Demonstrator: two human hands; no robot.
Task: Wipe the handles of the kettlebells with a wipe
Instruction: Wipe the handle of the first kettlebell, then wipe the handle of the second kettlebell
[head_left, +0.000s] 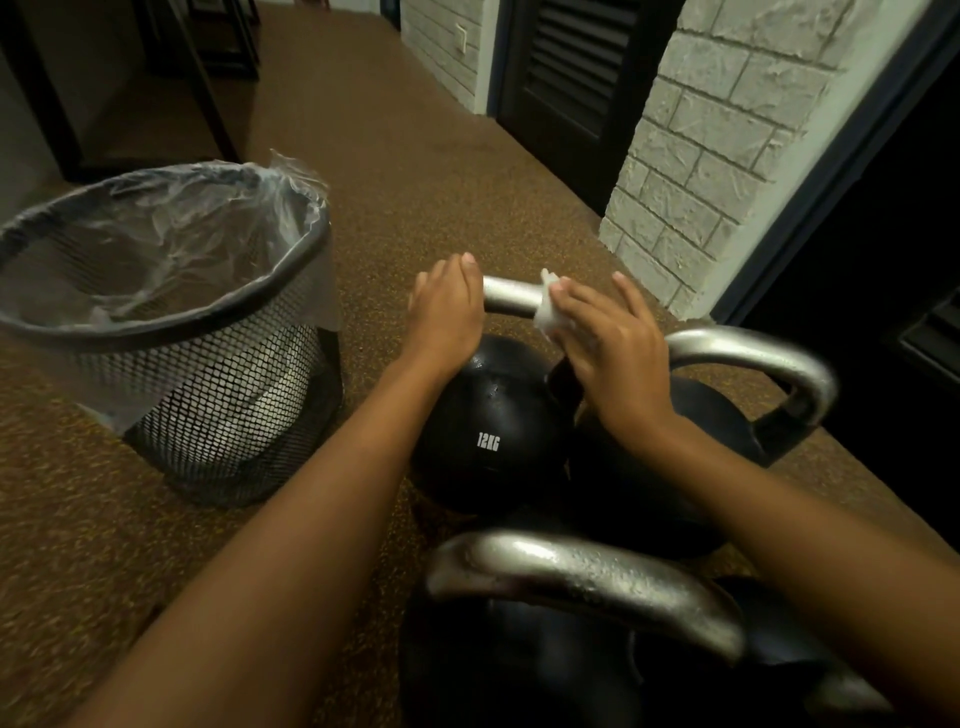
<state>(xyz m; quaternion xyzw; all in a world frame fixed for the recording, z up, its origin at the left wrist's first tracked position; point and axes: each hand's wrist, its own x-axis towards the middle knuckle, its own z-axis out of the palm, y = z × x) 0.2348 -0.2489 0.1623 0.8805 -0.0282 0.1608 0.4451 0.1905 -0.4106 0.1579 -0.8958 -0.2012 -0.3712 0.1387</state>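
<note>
While the white wipe (548, 312) sits folded round the steel handle (511, 297) of the 12KG kettlebell (488, 421), the right hand (613, 358) curls over it and the left hand (449, 312) grips the bar's left end, bare metal between them. That bar runs left to right. Both thumbs are hidden beneath it, and the nearest kettlebell (587, 577) is cut off below.

1. One view only: head-worn, wide-angle, straight lines bowing toward the edges
2. Faces forward and steeply down over the person's own forearms, which enter from the bottom edge
3. Close range: left hand (448, 306) and right hand (618, 358) near mid-frame, at a kettlebell handle (511, 301)
4. Mesh bin (208, 405) at left, brick wall (701, 171) upper right, floor (389, 171) running away ahead
</note>
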